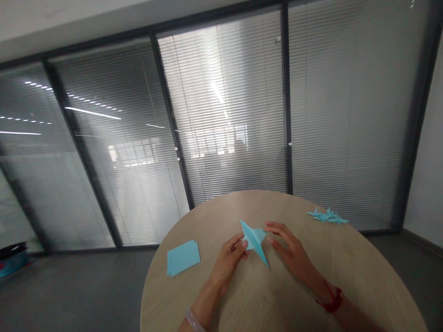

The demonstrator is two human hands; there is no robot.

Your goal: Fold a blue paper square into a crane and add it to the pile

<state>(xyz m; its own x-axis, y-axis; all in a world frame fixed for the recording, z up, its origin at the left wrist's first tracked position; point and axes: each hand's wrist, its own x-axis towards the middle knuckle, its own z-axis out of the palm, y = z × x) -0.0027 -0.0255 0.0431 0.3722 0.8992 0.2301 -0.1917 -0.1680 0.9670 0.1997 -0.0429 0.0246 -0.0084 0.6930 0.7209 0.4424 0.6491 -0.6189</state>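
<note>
A light-blue folded origami paper (255, 238) is held above the middle of the round wooden table, with two long points running from upper left to lower right. My left hand (231, 254) pinches its left side between thumb and fingers. Close to its right edge is my right hand (290, 249), thumb and fingers apart; whether a fingertip touches the paper is hard to tell. Left of my hands lies a stack of light-blue paper sheets (183, 258). Several small folded light-blue paper pieces (327, 216) are heaped near the table's far right edge.
The round table (221, 207) has a curved edge, close to glass partitions with blinds (228, 106) and dark frames. A dark-rimmed blue container (14, 260) stands at far left, beyond the table. Grey floor (93, 286) shows on both sides.
</note>
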